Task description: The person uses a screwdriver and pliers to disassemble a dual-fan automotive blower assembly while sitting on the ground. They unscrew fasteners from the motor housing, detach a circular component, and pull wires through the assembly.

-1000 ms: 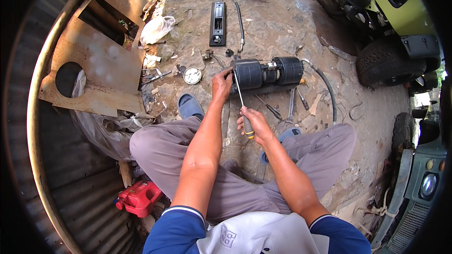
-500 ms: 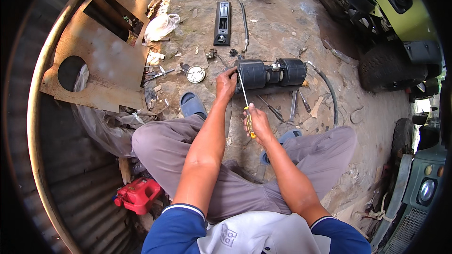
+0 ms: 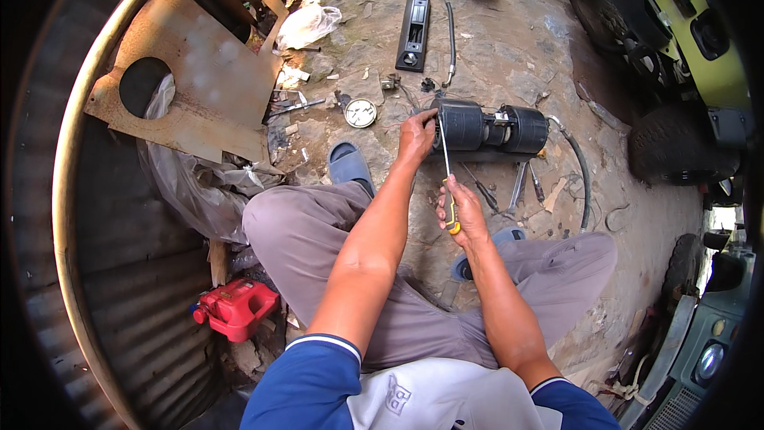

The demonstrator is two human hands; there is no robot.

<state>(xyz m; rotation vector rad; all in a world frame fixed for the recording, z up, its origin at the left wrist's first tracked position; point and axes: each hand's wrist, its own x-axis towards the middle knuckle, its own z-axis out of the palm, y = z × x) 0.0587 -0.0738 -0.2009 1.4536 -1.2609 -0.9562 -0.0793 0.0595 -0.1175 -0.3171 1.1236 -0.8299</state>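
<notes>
A black blower unit (image 3: pixel 461 127) with two drum-shaped housings lies on the stone ground in front of me. My left hand (image 3: pixel 415 140) is closed against its left end, fingertips at the rim of the housing. In my right hand (image 3: pixel 465 209) is a screwdriver (image 3: pixel 451 213) with a yellow and black handle. Its long shaft runs up to the left end of the unit, where the tip is hard to make out. The fingers of that hand wrap round the handle.
Near the unit lie a wrench (image 3: pixel 518 183), a black hose (image 3: pixel 582 161), a round tin (image 3: pixel 360 113) of small parts and a long black panel (image 3: pixel 413 34). A red jerrycan (image 3: pixel 237 308) stands at lower left. A vehicle tyre (image 3: pixel 680 146) is at right.
The whole scene sits further right in the picture as my head has turned. The screwdriver handle shows a different side, so it has rotated in my right hand. Both hands keep their places.
</notes>
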